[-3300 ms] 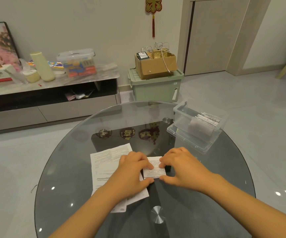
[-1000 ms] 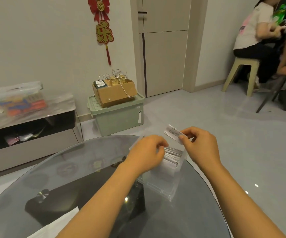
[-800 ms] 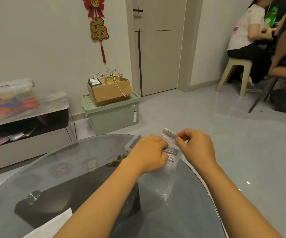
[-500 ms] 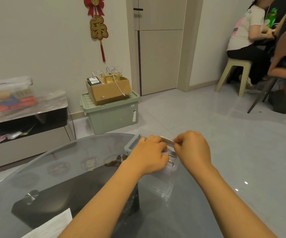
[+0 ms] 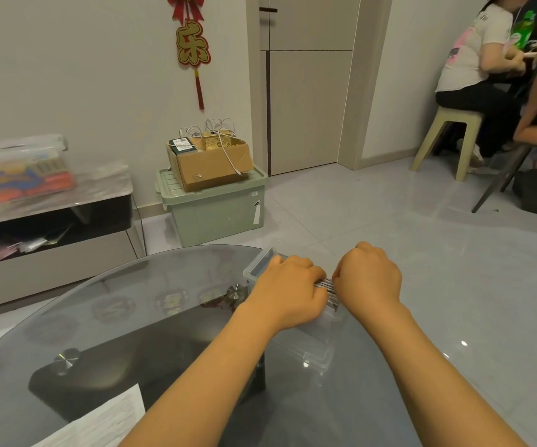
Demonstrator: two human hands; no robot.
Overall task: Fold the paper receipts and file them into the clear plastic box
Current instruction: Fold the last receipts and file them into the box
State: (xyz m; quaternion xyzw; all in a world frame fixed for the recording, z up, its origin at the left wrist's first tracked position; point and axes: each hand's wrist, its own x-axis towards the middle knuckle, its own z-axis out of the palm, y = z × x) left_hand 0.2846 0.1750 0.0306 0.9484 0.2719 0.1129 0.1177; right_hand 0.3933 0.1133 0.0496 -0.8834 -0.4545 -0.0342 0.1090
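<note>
Box (image 5: 317,348) w/ folded receipts (image 5: 329,287); L hand (image 5: 288,290), R hand (image 5: 368,279) grips curled into them.

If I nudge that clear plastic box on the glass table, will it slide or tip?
The clear box would probably slide: thin plastic on a smooth glass table. It looks light, holding only folded receipts, so a nudge should move it. It sits near the table's edge, so a hard push might send it off.

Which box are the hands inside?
The clear plastic box on the glass table. The green bin, cardboard box and lidded tub sit far off, untouched.
</note>
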